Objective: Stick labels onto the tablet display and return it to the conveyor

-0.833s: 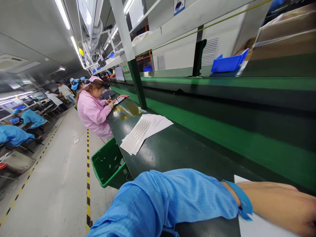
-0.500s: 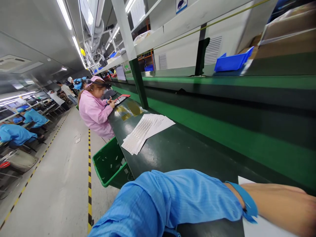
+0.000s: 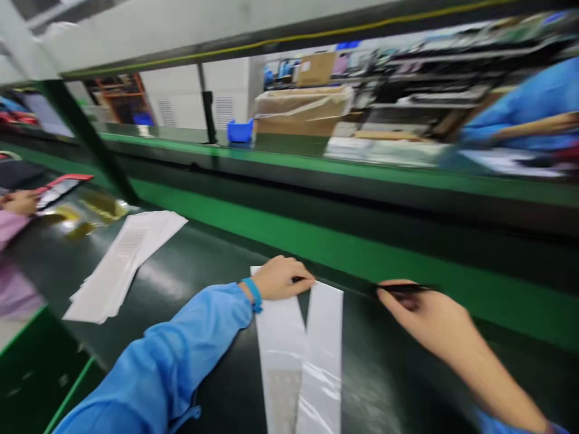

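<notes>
Two long white sheets (image 3: 298, 355) lie side by side on the dark green bench (image 3: 194, 265) in front of me. My left hand (image 3: 280, 278), in a blue sleeve with a blue wrist strap, rests curled on the far end of the left sheet. My right hand (image 3: 420, 313) is to the right of the sheets, fingers pinched on a thin black tool (image 3: 402, 289) that points right along the bench's far edge. The picture is smeared by motion.
A fanned stack of white sheets (image 3: 122, 262) lies at the left. Beyond it a co-worker's hand (image 3: 18, 202) in a pink sleeve rests near a red-edged tray (image 3: 63, 185). A green conveyor (image 3: 362, 256) runs behind the bench. A blue bin (image 3: 239, 131) and cardboard boxes (image 3: 303, 111) stand beyond.
My view has swung from the left aisle to straight ahead over the bench. Both hands and the two white sheets have come into view.
</notes>
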A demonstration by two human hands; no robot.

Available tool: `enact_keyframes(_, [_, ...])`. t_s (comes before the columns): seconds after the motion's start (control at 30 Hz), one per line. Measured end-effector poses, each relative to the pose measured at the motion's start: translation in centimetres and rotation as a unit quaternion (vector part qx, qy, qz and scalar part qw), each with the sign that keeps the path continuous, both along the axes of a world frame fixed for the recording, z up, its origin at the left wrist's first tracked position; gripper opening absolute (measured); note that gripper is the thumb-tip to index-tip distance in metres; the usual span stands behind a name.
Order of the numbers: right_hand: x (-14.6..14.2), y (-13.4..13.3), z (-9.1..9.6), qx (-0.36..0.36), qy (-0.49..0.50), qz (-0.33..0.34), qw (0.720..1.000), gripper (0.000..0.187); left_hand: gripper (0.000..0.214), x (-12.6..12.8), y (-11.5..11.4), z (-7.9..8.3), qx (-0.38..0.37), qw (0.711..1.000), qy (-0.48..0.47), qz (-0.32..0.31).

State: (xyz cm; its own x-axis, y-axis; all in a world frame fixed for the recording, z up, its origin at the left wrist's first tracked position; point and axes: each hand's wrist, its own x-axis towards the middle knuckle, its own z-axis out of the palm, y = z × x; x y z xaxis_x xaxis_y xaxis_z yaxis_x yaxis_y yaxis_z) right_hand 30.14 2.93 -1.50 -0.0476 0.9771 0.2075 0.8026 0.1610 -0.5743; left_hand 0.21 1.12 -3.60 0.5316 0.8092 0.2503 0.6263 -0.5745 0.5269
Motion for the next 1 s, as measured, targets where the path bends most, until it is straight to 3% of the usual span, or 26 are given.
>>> enact_keyframes(0.07, [1.8, -0.6, 1.5, -0.027, -0.029, -0.006, 0.999, 0.01, 0.021, 0.0, 0.0, -0.9, 0.003, 0.999, -0.033, -0.01])
enact_keyframes(0.13, [1.6, -0.8, 2.1, -0.032, -0.037, -0.005, 0.999, 0.006, 0.02, -0.1, -0.3, -1.0, -0.001, 0.999, -0.051, -0.01])
enact_keyframes(0.37, [0.0, -1.5, 1.8, -0.052, -0.024, 0.004, 0.998, 0.008, 0.032, -0.3, -1.0, -0.1, -0.038, 0.998, -0.055, -0.003])
enact_keyframes(0.53, [-0.1, -2.3, 1.9, -0.031, -0.01, -0.003, 0.999, 0.013, 0.034, -0.7, -0.7, -1.0, -0.038, 0.997, -0.071, -0.011])
enact_keyframes(0.73, [0.1, -1.8, 1.9, 0.014, 0.096, 0.026, 0.995, 0.037, 0.042, -1.6, 0.3, -2.8, -0.059, 0.996, -0.06, -0.011])
enact_keyframes(0.87, [0.3, -1.3, 1.6, 0.027, 0.186, 0.063, 0.98, 0.03, 0.047, -2.0, 0.6, -3.4, -0.049, 0.997, -0.054, -0.006])
enact_keyframes(1.0, [0.9, -0.2, 0.3, 0.019, 0.242, 0.055, 0.968, 0.022, 0.046, -2.3, 0.9, -3.9, -0.045, 0.998, -0.047, -0.008])
